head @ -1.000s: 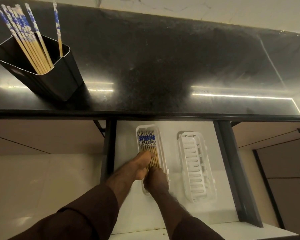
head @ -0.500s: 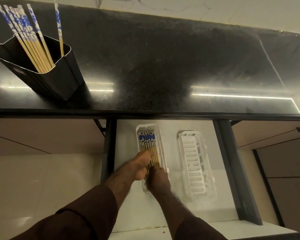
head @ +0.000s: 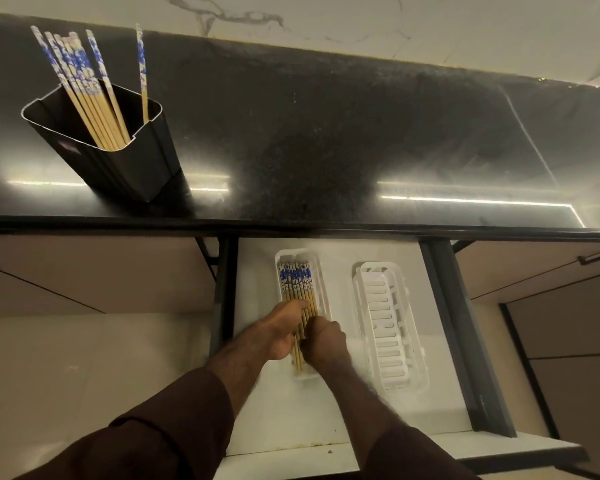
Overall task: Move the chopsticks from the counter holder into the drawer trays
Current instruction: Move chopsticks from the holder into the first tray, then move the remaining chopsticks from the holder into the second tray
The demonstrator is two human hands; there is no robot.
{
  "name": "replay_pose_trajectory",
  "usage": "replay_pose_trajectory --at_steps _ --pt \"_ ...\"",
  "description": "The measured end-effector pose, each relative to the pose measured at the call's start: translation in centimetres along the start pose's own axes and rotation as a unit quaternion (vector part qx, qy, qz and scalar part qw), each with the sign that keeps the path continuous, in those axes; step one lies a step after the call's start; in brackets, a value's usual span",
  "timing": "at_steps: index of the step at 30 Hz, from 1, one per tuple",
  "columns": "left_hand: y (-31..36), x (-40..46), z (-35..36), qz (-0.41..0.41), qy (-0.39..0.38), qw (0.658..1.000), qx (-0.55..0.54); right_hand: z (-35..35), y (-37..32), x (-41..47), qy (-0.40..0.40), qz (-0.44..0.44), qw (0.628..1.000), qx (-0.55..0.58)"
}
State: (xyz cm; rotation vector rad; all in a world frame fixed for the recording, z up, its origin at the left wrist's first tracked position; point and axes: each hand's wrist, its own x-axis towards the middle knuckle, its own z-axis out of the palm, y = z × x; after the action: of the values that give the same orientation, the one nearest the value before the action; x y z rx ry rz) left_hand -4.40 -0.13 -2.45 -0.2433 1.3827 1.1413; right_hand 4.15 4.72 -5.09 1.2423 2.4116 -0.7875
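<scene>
Drawer (head: pixel 257 393) open below the front edge of the black worktop (head: pixel 326 133). Two white trays on the drawer floor, side by side. Left tray (head: pixel 324 299) holds a row of chopsticks (head: pixel 297 282), blue-patterned ends toward the drawer's back edge, bare wood ends toward me. Right tray (head: pixel 385 327) is slotted, nothing in it that I can see.

Both my hands are down on the left tray's chopsticks, about mid-length. My left hand (head: pixel 278 332) lies mostly flat, fingers extended across the sticks from the left side, pressing rather than gripping. My right hand (head: pixel 324 341) is curled in a loose fist at the right side of the bundle, fingers bent onto the sticks; can't tell if it actually pinches any. The two hands touch or nearly touch over the bundle.

Black holder (head: pixel 118 157) stands at the worktop's left end near the front edge. More chopsticks in the holder (head: pixel 94 98), most leaning left in a bunch, one apart at the right side, patterned ends up.
</scene>
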Motion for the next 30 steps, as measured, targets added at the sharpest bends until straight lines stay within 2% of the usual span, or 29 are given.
replay_pose_trajectory --at_steps 7,11,14,18,24,30 --pt "2.2 -4.3 -1.3 0.120 0.077 0.988 0.057 -5.3 -2.7 -2.2 0.091 0.003 0.994 0.064" --pt "3.2 -6.9 -2.5 0.178 0.076 0.974 0.113 -7.4 -4.6 -4.8 0.141 0.009 0.980 0.137" --pt "4.0 -9.3 -3.4 0.228 0.079 0.959 0.148 -8.3 -6.6 -6.6 0.169 -0.019 0.975 0.142" --pt "5.2 -12.7 -4.6 0.279 0.087 0.950 0.107 -10.1 -9.6 -9.0 0.203 -0.067 0.964 0.155" --pt "7.8 -18.8 -6.7 0.355 0.124 0.927 0.007 -13.8 -14.0 -12.8 0.248 -0.188 0.935 0.169" --pt "10.5 -24.4 -9.4 0.417 0.145 0.897 -0.014 -15.8 -17.9 -15.4 0.256 -0.240 0.916 0.192"
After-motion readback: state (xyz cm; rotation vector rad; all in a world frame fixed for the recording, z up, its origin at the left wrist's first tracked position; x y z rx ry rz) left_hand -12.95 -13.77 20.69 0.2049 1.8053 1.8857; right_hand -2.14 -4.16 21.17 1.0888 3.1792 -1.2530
